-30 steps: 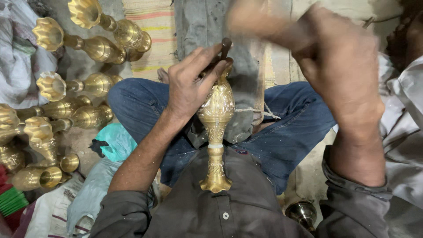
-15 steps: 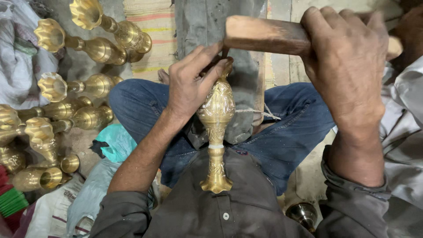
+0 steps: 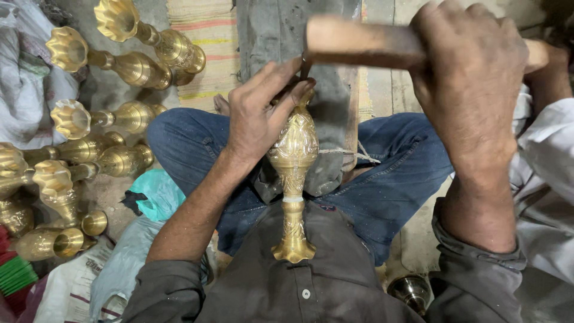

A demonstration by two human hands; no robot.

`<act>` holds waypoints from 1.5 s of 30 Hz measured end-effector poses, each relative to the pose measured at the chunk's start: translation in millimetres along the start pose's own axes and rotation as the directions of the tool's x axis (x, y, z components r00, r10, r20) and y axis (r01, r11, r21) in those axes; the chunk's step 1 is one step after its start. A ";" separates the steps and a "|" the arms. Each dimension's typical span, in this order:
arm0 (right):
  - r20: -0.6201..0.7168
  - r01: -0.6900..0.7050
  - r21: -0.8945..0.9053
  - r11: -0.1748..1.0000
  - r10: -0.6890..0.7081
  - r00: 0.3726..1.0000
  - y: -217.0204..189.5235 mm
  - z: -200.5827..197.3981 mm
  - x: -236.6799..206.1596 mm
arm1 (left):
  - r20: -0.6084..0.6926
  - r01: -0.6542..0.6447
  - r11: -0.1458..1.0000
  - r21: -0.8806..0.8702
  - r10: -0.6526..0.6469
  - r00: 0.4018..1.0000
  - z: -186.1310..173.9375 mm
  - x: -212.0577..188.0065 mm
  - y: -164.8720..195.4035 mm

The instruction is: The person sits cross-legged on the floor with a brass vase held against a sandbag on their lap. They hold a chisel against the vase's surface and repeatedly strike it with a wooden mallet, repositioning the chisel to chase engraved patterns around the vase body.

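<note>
An engraved brass vase lies lengthways in my lap, its flared foot against my grey shirt and its bulb resting on a grey padded block. My left hand pinches a thin dark chisel against the top of the bulb. My right hand grips a wooden mallet, held level above the chisel's upper end. I sit cross-legged in blue jeans.
Several brass vases with fluted mouths lie in a heap on the floor at the left. A teal plastic bag and newspaper sit beside my left knee. A small metal bowl stands by my right hip. White cloth lies at the right.
My right hand has brought the mallet from a blurred raised swing down to level over the chisel. My left hand and the vase have stayed put.
</note>
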State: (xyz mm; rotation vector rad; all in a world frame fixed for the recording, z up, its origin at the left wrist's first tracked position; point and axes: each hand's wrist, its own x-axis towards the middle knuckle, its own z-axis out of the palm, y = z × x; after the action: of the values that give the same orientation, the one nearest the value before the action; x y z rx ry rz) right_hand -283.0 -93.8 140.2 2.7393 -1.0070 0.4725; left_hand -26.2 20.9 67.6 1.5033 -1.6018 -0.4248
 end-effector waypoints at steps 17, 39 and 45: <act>0.092 -0.096 0.221 0.971 0.077 0.993 -1.4 0.7 5.4 | -0.021 -0.071 0.997 0.018 0.071 0.997 1.4 2.8 -4.7; 0.001 -0.004 0.027 1.000 0.003 1.000 2.1 0.7 -0.7 | -0.020 -0.065 0.998 -0.012 0.065 0.998 -0.3 5.5 1.5; 0.027 0.014 0.002 1.000 -0.014 1.000 4.6 5.2 -1.9 | 0.006 -0.059 0.998 0.016 0.059 0.998 2.0 6.3 -1.8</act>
State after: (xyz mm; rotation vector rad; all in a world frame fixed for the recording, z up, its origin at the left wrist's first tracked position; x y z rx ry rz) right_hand -286.1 -97.6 134.9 2.7597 -0.9934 0.4358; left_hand -25.9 14.1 67.4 1.4644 -1.6535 -0.3842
